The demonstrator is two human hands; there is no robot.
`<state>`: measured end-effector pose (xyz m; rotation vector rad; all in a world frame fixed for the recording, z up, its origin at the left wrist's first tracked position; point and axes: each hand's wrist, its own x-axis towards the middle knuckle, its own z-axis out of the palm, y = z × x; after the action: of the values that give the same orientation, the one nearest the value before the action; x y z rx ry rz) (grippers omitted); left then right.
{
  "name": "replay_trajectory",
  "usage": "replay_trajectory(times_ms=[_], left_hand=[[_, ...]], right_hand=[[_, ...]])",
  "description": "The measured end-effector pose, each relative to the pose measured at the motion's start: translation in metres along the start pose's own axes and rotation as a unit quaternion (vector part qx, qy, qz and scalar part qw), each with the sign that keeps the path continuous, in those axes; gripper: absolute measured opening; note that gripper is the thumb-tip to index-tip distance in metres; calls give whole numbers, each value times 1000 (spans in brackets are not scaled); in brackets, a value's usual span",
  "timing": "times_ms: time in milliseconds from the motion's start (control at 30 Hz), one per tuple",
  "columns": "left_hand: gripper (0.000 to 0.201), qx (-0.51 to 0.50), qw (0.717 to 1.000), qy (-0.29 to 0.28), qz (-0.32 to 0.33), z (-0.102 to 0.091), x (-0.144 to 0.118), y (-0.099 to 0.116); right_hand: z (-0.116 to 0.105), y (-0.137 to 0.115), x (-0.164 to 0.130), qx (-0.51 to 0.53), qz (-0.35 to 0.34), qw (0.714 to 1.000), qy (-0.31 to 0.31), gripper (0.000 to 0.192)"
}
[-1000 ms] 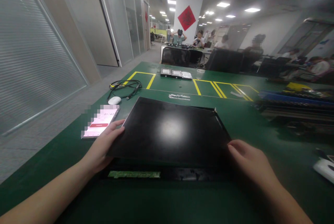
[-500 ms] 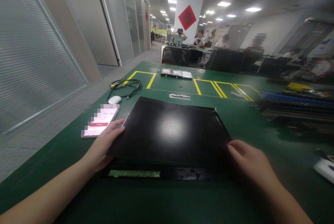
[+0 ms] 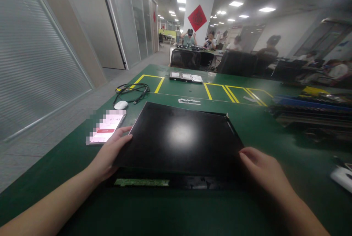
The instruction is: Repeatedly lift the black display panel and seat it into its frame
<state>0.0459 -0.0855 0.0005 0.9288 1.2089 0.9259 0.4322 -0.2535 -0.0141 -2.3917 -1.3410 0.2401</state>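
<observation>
A flat, glossy black screen panel (image 3: 165, 144) is held between my two hands above the green table (image 3: 176, 210). My left hand (image 3: 111, 153) is closed on its left edge, with the thumb on top. The thumb and bent fingers of my right hand (image 3: 257, 160) pinch its right edge. Under the near side of the panel shows a black strip with a green circuit board (image 3: 141, 182). Along the far right corner a dark rim (image 3: 227, 116) sticks out from beneath. Most of what lies under the panel is hidden.
Left of the panel lie a lit phone (image 3: 107, 127), a white mouse (image 3: 121, 105) and a coiled black cable (image 3: 134, 91). Three hard-drive-like boxes (image 3: 186, 77) sit at the back. Stacked dark panels (image 3: 310, 109) stand on the right, near a white device (image 3: 342, 177).
</observation>
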Motion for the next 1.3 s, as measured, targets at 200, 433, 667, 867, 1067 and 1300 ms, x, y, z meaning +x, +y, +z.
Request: replay_trajectory(times_ms=[200, 433, 667, 867, 1067, 1300], left_hand=[[36, 1, 1000, -16, 4, -2, 1, -1], [35, -3, 1000, -9, -5, 2, -2, 2], [38, -3, 1000, -10, -6, 2, -1, 4], [42, -5, 1000, -18, -1, 0, 0, 2], [43, -10, 1000, -23, 0, -3, 3, -1], [44, -18, 999, -32, -5, -4, 3, -2]], right_hand=[[1, 3, 1, -1, -8, 1000, 7, 36], [-1, 1, 0, -3, 7, 1000, -16, 38], [-5, -5, 0, 3, 11, 1000, -21, 41], [-4, -2, -1, 7, 7, 1000, -12, 39], [-3, -2, 0, 7, 10, 1000, -14, 40], [-3, -1, 0, 3, 11, 1000, -18, 40]])
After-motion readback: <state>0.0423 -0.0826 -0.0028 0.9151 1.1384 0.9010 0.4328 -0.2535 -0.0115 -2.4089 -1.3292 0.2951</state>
